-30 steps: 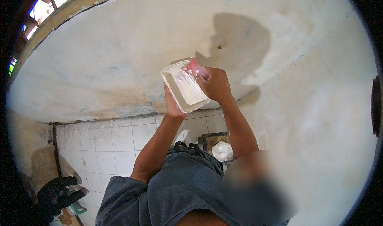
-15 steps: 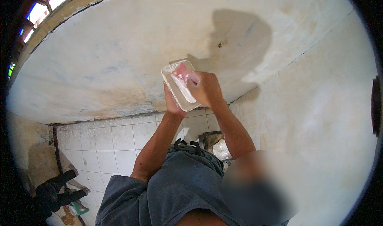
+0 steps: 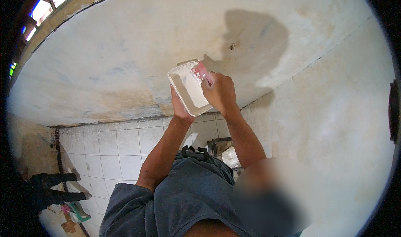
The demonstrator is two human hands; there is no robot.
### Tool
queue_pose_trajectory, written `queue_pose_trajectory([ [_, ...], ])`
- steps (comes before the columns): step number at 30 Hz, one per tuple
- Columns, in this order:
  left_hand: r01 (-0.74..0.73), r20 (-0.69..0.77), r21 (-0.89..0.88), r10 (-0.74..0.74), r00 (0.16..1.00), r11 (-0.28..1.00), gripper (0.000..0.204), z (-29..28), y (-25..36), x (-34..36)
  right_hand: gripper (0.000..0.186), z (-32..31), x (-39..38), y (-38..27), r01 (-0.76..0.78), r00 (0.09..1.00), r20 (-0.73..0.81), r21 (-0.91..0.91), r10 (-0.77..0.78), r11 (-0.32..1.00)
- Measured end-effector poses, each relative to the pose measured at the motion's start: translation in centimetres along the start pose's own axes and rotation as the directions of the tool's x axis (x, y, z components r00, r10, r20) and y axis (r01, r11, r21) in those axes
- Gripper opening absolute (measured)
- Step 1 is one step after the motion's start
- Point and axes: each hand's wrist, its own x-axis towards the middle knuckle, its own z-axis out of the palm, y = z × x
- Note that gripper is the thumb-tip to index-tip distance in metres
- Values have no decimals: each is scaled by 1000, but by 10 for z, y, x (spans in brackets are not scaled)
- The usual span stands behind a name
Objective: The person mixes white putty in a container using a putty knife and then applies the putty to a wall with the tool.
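Observation:
My left hand [image 3: 180,106] supports a white rectangular plastic tub [image 3: 198,111] from its left side and underneath, its fingers mostly hidden behind it. White paste lies inside the tub and is smeared along its far rim. In my right hand [image 3: 221,91] is a pinkish-red scraper [image 3: 202,71], gripped between thumb and fingers. Its blade is at the tub's far right corner, with bits of white paste on it. Whether the blade touches the rim, I cannot tell.
A patchy off-white wall [image 3: 112,70] stands ahead, meeting another wall [image 3: 334,111] on the right. White floor tiles [image 3: 127,143] lie below. A dark-framed container with a white bag [image 3: 229,156] is beside me. At lower left is another person's dark-trousered legs [image 3: 62,187].
My right hand has drawn the scraper from the tub's middle to its far right corner. The tub has barely moved. At lower left, the other person's legs have shifted.

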Motion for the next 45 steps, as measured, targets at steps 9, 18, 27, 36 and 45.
queue_pose_trajectory([
  [9, -21, -26, -92, 18, 999, 996, 57, -14, -4, 5, 18, 0, -20, -29, 99, 994, 45, -20, -98, 995],
  [18, 21, 91, -119, -10, 996, 993, 62, -29, -7, 12, 20, -1, -9, -35, 121, 991, 39, 112, -126, 986],
  [27, -49, -28, -8, 49, 998, 999, 58, 0, -4, 3, 23, -1, 12, -4, -35, 995, 96, 105, 25, 994],
  [36, -32, 70, -84, 38, 997, 996, 59, -11, -3, 7, 24, 13, 11, -1, -39, 996, 91, 187, 22, 982],
  [45, -25, 61, -87, 30, 998, 996, 58, -16, -1, 6, 24, 9, 6, -24, -30, 992, 124, 218, 3, 975],
])
